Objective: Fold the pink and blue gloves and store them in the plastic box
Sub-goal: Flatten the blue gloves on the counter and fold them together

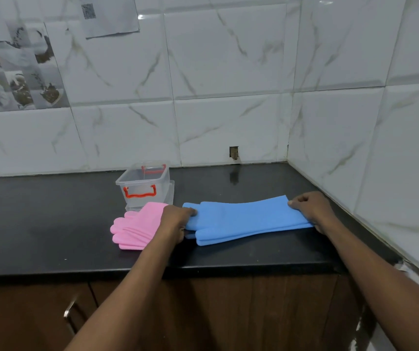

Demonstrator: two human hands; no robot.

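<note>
- My left hand is closed around the finger end of the blue gloves, knuckles up, thumb hidden underneath.
- My right hand pinches the cuff end of the same gloves, fingers curled over the top edge.
- The blue gloves are a stacked pair, stretched lengthwise between my hands over the front of the black tabletop. I judge I hold both ends so the two layers stay aligned and flat, ready for one end to be brought over the other.
- I cannot tell whether the middle rests on the tabletop or sits just clear of it.
- The blue gloves are at full length, so this fold is not yet made.
- The pink gloves lie on the tabletop just left of my left hand, fingertips pointing left. My hand covers their cuff end, so I cannot confirm whether they are folded.
- The clear plastic box, with red handles, stands just behind the pink gloves, open at the top, with no gloves showing inside. It appears to sit on its own lid. Placed that near, it needs only a short reach.
- Risk noted: the smooth layers may slide apart if either hand loosens.
</note>
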